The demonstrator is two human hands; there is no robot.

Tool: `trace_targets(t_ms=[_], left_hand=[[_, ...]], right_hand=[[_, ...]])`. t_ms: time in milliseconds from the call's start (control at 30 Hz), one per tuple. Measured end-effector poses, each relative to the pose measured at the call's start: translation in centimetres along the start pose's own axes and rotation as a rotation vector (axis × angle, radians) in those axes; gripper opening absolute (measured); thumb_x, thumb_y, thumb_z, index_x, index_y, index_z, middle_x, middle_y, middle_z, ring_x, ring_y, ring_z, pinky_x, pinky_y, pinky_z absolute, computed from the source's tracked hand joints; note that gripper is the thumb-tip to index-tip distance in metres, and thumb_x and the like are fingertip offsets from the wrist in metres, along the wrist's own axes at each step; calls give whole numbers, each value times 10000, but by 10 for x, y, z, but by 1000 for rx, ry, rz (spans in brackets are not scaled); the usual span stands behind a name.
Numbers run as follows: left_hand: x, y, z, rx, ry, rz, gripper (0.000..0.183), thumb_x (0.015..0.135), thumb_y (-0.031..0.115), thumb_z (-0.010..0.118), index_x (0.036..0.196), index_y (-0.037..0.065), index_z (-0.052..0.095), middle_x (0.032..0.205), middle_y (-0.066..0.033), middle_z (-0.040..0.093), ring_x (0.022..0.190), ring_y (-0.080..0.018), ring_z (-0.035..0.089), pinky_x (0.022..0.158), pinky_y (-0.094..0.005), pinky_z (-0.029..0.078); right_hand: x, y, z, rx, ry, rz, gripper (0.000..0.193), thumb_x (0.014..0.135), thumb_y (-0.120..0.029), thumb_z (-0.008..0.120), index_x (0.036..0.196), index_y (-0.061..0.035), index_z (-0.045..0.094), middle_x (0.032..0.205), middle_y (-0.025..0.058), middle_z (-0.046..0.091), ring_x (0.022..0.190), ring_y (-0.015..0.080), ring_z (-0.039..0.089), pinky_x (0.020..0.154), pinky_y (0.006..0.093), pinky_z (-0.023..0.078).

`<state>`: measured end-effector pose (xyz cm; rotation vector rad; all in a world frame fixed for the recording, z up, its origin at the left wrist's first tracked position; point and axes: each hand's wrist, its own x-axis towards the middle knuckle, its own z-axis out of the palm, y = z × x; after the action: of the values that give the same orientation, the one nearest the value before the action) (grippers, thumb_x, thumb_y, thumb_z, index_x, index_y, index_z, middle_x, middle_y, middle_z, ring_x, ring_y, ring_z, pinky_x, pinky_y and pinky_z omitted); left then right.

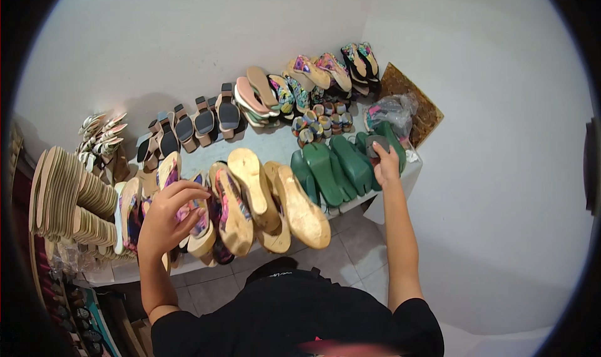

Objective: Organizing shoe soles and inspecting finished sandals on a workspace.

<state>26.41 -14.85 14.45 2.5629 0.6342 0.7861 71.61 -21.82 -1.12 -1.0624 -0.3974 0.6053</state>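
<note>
My left hand (172, 218) is raised over the front row of patterned wedge sandals (199, 232), fingers curved and apart, with nothing seen in it. Beside it lie a tan wedge sole (255, 191) and a pale, rough-surfaced wedge (302, 210). At the right end of the table, my right hand (386, 163) grips a small dark grey block (377, 146), its thumb on top. That block is just above the green shoe lasts (325, 175), which stand in a group. My palm and the lasts partly hide its underside.
Tall stacks of beige insoles (53, 194) stand at the left. Along the wall lie heeled sandals with dark soles (203, 120), flowered sandals (313, 72) and small multicoloured heels (313, 124). A clear plastic bag (397, 113) rests by a brown board (422, 103) in the corner.
</note>
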Motion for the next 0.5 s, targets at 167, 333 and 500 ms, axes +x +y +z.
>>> trace_targets(t_ms=[167,333,500], left_hand=[[32,6,33,73,56,-98,180,698,42,631,869,7,587,897,-112,584,842,-282,559,740,-344,437],[76,28,77,-19,9,-156,214,707,68,632,912,24,590,925,-107,581,860,-278,556,764,-355,432],[142,47,120,-57,-75,-133,204,738,63,605,938,26,582,959,-118,576,899,-273,548,789,-351,427]], right_hand=[[63,27,-5,-138,62,204,347,797,-241,629,1066,-58,509,904,28,576,714,134,526,512,258,374],[132,64,16,-209,-225,296,391,817,-256,601,1134,-70,465,931,33,576,711,135,531,530,273,387],[160,76,48,271,-574,645,309,883,-214,449,1139,-41,450,973,99,544,720,155,503,563,277,391]])
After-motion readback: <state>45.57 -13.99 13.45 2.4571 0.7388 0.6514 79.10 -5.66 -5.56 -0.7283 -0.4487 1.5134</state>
